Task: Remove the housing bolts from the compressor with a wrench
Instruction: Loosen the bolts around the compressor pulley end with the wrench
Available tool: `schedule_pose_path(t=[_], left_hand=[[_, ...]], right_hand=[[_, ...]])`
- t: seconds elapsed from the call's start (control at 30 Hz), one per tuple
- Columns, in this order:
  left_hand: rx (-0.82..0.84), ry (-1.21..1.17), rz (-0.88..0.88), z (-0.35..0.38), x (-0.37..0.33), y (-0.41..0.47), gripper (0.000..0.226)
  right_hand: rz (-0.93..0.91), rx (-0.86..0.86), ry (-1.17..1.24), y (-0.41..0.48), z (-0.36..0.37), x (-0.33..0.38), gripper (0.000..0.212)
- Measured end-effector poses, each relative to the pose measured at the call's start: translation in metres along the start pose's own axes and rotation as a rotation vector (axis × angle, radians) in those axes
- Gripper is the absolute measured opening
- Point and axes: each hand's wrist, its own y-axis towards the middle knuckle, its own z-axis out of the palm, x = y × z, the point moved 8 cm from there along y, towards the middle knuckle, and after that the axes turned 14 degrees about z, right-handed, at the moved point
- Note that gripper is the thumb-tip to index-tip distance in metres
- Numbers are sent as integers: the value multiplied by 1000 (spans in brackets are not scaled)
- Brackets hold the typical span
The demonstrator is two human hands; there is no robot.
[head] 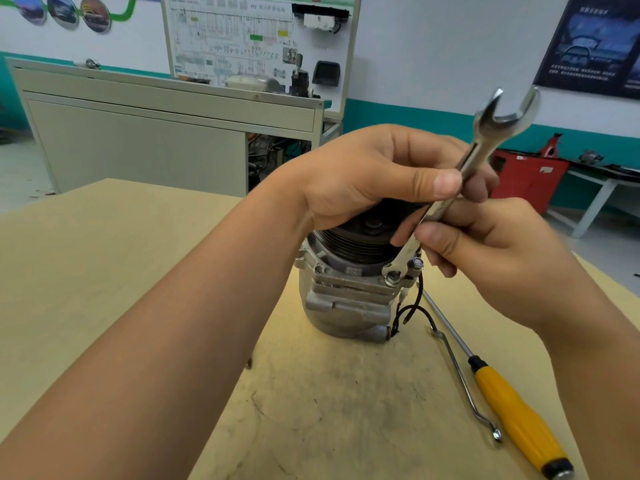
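Head view: showed compressor (346,299) standing upright mid-surface (104,271), pulley end up. Held wrench (474,161) in both hands, left hand (374,174) pinching the upper shank, right hand (491,251) pinching lower, nearer the bolt (391,279). Ran steeply from that front-right flange bolt up and rightward, open jaws pointing upward.

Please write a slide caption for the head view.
Left hand and right hand hold a wrench on a compressor housing bolt.

Free tabletop (104,237) left of compressor (346,299); screwdriver (516,410), bent rod (460,375) just right.
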Motion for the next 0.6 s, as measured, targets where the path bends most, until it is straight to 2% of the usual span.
schedule_pose_path(t=[0.1, 0.2, 0.3, 0.4, 0.6], left_hand=[[-5, 12, -26, -1, 2, 1, 18], [4, 6, -37, 1, 0, 1, 16], [-38, -19, -19, -4, 2, 1, 10], [-83, -40, 32, -8, 2, 2, 21], [-103, -51, 31, -5, 0, 2, 27]], right_hand=[[19, -22, -39, 0, 0, -1, 17], [29, -29, -75, 2, 3, -1, 19], [69, -88, -1, 5, 4, -6, 20], [115, -150, 69, 6, 2, -11, 18], [117, -60, 14, 6, 4, -5, 18]])
